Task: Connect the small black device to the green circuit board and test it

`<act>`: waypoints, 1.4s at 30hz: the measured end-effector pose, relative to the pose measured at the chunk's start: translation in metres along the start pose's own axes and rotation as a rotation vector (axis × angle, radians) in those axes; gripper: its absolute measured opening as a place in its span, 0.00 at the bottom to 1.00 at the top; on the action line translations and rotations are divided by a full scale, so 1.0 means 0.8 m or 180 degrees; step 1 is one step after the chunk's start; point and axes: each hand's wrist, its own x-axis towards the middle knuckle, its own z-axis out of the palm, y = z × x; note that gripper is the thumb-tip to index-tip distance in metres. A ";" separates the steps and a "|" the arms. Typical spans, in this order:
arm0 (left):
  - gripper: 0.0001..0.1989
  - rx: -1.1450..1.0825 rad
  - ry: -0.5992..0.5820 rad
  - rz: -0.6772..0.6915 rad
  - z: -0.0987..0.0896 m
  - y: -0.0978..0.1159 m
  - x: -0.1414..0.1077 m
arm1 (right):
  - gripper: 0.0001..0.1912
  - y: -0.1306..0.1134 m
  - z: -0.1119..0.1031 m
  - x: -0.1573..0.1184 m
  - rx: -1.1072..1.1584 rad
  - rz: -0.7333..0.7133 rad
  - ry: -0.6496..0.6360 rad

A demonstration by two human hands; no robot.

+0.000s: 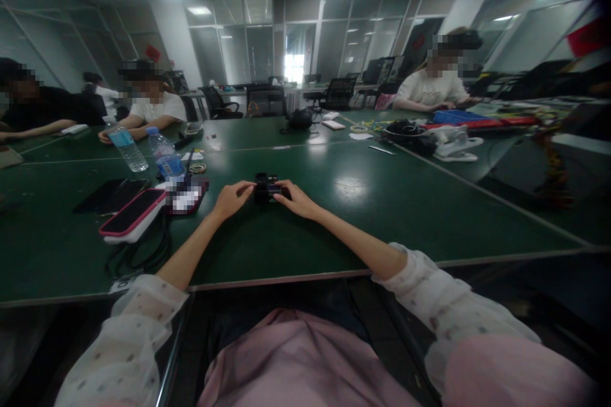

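A small dark block-like device [265, 188] sits on the green table in front of me; its exact kind is too small and dark to make out. My left hand [233, 198] has its fingertips against the left side of it, thumb and fingers pinched together. From the other side my right hand [296, 198] grips the right edge, with the thumb low and the fingers above. Both forearms rest near the table's front part, elbows out. Left of my left hand lie a phone with a pink rim [133, 211] and a dark red case [203, 189].
Two plastic bottles, one tilted [128, 147] and one with a blue cap [165, 154], stand to the left. A tape roll [197, 168] lies near them. Farther right are black headgear [409, 133], a white stand [458, 145] and a blue tray [458, 116]. Several people sit around the table [363, 235].
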 end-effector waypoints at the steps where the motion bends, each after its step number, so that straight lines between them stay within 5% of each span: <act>1: 0.17 -0.0099 0.0017 -0.0015 0.001 0.001 -0.001 | 0.24 0.002 0.001 0.000 0.0095 0.0073 0.0011; 9: 0.14 -0.0397 0.0137 -0.0011 0.020 -0.010 0.004 | 0.41 0.009 0.007 0.002 0.0130 0.0417 0.0214; 14: 0.32 -0.0360 0.0310 -0.0160 0.026 -0.044 0.010 | 0.48 -0.001 0.013 0.004 -0.0520 0.0454 0.0506; 20: 0.41 -0.0552 -0.0204 -0.0119 0.028 -0.049 0.008 | 0.49 -0.017 0.026 0.004 -0.0413 0.0484 0.0393; 27: 0.43 -0.0140 0.0170 -0.0078 0.032 -0.057 0.012 | 0.50 -0.026 0.045 0.002 -0.0270 0.0913 0.0675; 34: 0.48 -0.0541 -0.0308 -0.0216 0.033 -0.058 0.012 | 0.54 -0.041 0.061 0.009 -0.0339 0.0860 0.1051; 42: 0.48 -0.0384 -0.0245 -0.0252 0.031 -0.055 0.012 | 0.47 -0.038 0.064 0.017 -0.0397 0.0947 0.1010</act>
